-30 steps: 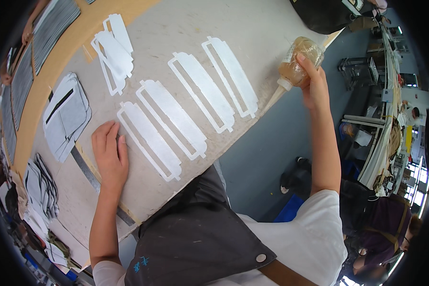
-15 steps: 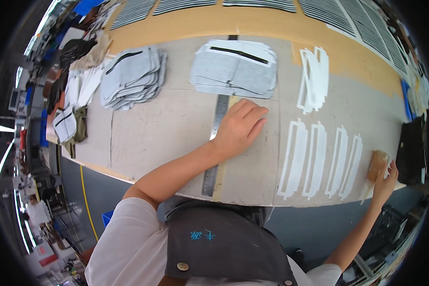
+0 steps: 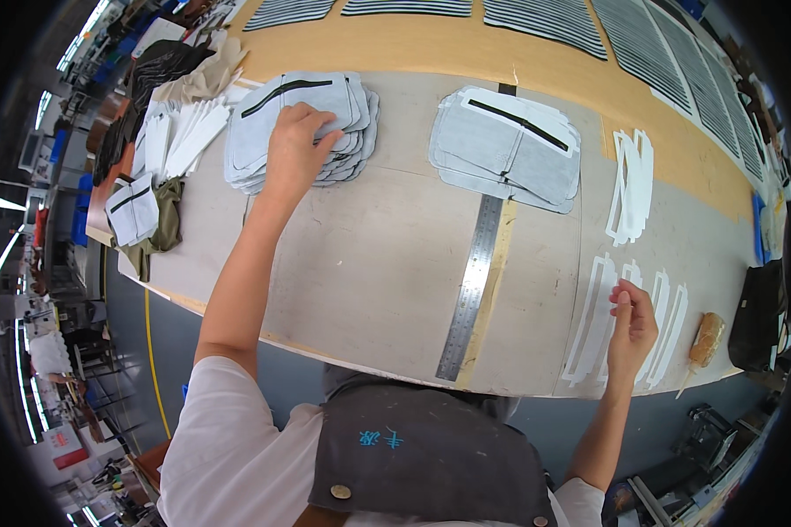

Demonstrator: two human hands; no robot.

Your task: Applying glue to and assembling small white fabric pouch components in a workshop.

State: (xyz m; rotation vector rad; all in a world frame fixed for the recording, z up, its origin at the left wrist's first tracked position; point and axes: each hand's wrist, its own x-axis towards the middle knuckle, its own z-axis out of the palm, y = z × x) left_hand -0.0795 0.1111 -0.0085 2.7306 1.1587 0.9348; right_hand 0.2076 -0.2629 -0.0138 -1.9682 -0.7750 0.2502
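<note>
My left hand is over the near part of a stack of light grey fabric pieces, its thumb apart from its bent fingers. The top piece has a black zipper-like strip. My right hand is over a row of white, narrow frame-shaped strips, thumb and fingers drawn together. I cannot make out anything between them. A second grey fabric stack lies at the middle back; its top piece carries a white frame around a black strip. Right of it, more white strips overlap.
A steel ruler lies on the table beside yellowish tape. At the right are a brown wrapped, stick-handled tool and a black box-like object. White strips and cloths crowd the left edge. Striped panels line the back.
My left hand has gone from the ruler to the left grey stack. My right hand has left the brown tool and come over the white strips. The view has shifted left.
</note>
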